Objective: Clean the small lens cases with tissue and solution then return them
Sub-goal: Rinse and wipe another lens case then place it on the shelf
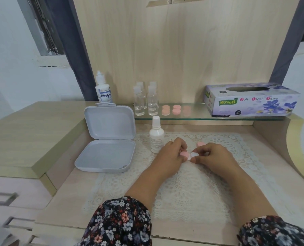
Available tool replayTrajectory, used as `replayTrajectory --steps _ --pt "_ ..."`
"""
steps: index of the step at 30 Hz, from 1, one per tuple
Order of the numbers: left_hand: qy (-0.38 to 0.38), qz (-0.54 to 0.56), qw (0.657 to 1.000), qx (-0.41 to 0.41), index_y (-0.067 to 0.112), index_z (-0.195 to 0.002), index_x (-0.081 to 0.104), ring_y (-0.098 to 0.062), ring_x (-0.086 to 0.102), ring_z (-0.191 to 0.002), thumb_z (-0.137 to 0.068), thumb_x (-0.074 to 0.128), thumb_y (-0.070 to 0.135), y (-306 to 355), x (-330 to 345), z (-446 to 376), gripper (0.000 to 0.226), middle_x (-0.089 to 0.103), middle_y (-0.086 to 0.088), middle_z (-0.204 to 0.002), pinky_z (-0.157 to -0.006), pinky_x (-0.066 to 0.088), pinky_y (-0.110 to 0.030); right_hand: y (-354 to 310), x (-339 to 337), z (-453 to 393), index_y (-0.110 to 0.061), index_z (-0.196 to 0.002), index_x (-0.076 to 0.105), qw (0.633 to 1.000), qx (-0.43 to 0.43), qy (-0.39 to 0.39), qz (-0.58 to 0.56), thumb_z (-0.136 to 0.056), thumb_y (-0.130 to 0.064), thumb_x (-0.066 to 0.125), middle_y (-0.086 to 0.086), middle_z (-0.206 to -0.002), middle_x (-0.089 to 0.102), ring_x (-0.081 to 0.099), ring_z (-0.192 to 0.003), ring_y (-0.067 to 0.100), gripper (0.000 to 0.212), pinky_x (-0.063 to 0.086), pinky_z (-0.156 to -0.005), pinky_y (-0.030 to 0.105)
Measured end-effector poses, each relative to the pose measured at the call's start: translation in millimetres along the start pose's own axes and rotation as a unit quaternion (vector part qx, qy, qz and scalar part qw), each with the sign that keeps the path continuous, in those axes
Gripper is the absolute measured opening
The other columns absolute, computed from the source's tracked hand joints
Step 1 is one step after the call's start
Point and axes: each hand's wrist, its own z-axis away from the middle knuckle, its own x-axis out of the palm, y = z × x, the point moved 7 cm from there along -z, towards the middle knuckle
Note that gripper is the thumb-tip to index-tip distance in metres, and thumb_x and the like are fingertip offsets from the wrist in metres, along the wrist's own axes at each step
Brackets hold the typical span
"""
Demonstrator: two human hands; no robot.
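A small lens case point(188, 155) is held just above the lace mat point(183, 189) near the middle of the tabletop point(68, 197). Its pink half is pinched by the curled fingers of the left hand point(172, 153), and its white half is pinched between thumb and fingers of the right hand point(211, 157); the two hands are close together, almost touching. A loose pink cap point(200, 144) is seen on the mat just behind the hands, toward the back edge.

A white spray bottle point(156, 137) stands upright on the mat just to the left of the left hand. An open grey storage box point(105, 153) is set at the left edge of the tabletop recess, its lid raised against the step beside it.

On the glass shelf point(192, 118) along the back edge, more pink lens cases point(176, 109) are laid in a short row near its middle. Four clear small bottles point(146, 102) are grouped to their left, and a solution bottle point(104, 89) stands at the shelf's left end. A purple tissue box point(250, 100) lies at the right end of the shelf.

Both forearms are covered at the near edge by dark floral sleeves point(119, 222).
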Motion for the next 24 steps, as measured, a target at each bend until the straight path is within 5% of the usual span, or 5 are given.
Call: replayTrajectory --steps 10,15,19,24 --pt "0.014 -0.044 0.998 0.03 0.016 -0.103 0.065 -0.015 0.049 -0.102 -0.09 0.061 0.013 3.9 -0.3 0.5 0.014 0.061 0.001 -0.104 -0.093 0.043 -0.031 0.3 -0.3 0.7 -0.036 -0.089 0.071 1.0 -0.001 0.003 0.019 -0.073 -0.039 0.079 -0.017 -0.083 0.066 0.058 -0.08 -0.001 0.018 0.044 -0.077 0.026" --pt "0.023 -0.058 0.997 0.046 0.013 -0.105 0.064 -0.015 0.047 -0.103 -0.09 0.059 0.011 5.4 -0.7 1.1 0.016 0.06 0.002 -0.105 -0.092 0.041 -0.028 3.0 -6.3 -1.1 -0.031 -0.087 0.065 0.997 0.005 0.059 -0.051 -0.082 -0.015 0.06 -0.006 -0.082 0.062 0.06 -0.076 0.017 0.018 0.051 -0.074 0.039" --pt "0.031 -0.072 0.995 0.058 0.012 -0.105 0.064 -0.014 0.046 -0.101 -0.091 0.057 0.01 5.6 -0.9 1.5 0.016 0.06 0.002 -0.105 -0.091 0.04 -0.026 8.3 -8.6 -5.0 -0.026 -0.116 0.066 0.991 -0.016 0.108 0.074 -0.088 -0.007 0.048 -0.001 -0.118 0.055 0.043 -0.113 0.026 0.038 0.039 -0.091 0.036" --pt "0.038 -0.085 0.994 0.061 0.012 -0.107 0.064 -0.014 0.046 -0.103 -0.092 0.054 0.011 6.1 -2.3 1.8 0.017 0.061 0.0 -0.107 -0.092 0.04 -0.025 10.3 -7.5 -5.7 -0.036 -0.125 0.06 0.983 -0.003 0.095 0.16 -0.097 -0.032 0.046 -0.008 -0.136 0.051 0.035 -0.124 0.024 0.032 0.03 -0.101 0.039"
